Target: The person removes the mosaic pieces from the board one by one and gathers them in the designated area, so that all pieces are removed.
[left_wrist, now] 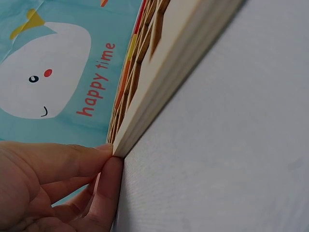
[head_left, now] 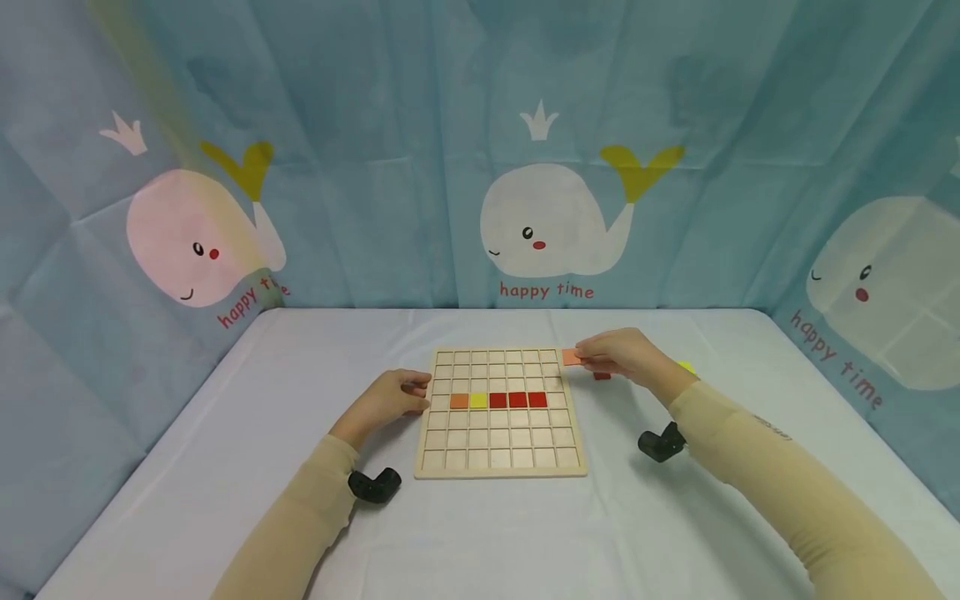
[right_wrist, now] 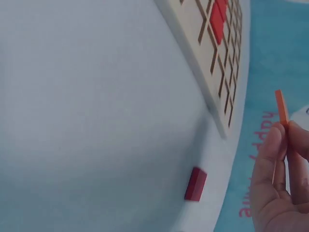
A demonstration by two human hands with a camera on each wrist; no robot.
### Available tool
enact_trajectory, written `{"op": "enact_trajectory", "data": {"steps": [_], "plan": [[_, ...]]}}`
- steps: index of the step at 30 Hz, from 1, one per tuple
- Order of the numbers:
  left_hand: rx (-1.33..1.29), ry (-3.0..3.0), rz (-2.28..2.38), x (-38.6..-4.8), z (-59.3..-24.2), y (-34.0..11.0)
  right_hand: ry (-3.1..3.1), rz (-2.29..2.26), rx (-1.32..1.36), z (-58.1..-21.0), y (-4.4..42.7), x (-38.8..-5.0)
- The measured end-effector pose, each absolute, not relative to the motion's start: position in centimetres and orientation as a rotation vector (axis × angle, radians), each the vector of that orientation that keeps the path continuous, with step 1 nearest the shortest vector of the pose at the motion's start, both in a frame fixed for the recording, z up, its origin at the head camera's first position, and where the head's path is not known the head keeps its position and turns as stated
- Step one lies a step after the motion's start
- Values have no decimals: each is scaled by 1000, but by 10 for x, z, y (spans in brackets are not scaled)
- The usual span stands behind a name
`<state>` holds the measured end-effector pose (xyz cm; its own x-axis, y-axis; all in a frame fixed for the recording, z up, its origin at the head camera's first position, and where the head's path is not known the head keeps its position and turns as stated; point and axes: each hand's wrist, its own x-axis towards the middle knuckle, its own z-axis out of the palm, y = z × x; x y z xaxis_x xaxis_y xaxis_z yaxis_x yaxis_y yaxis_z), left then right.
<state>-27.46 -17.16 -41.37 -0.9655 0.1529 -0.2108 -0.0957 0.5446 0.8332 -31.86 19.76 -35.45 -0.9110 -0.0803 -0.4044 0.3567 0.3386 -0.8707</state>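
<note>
A wooden grid board [head_left: 501,477] lies flat on the table. One of its rows holds an orange tile [head_left: 459,401], a yellow tile [head_left: 478,401] and three red tiles [head_left: 517,400], side by side. At the board's left edge is my left hand [head_left: 386,398], thumb and fingertip gripping the rim, as the left wrist view shows close up [left_wrist: 63,183]. My right hand [head_left: 618,354] pinches another orange tile [right_wrist: 282,107] between thumb and fingertips, in the air by the board's far right corner. Below that hand, a loose red tile [right_wrist: 196,184] lies on the table.
A yellow piece [head_left: 686,367] shows partly behind the right wrist. Black curved pieces [head_left: 375,486] stick out from both wrists over the white tablecloth [head_left: 300,375]. A blue curtain with whales [head_left: 555,221] stands behind and around the table.
</note>
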Motion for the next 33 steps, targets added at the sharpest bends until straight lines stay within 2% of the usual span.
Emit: {"op": "enact_trajectory", "data": {"steps": [33], "plan": [[68,2550,1363,-274,-412,-172,2204,-1667,282,-363,282,-320]]}}
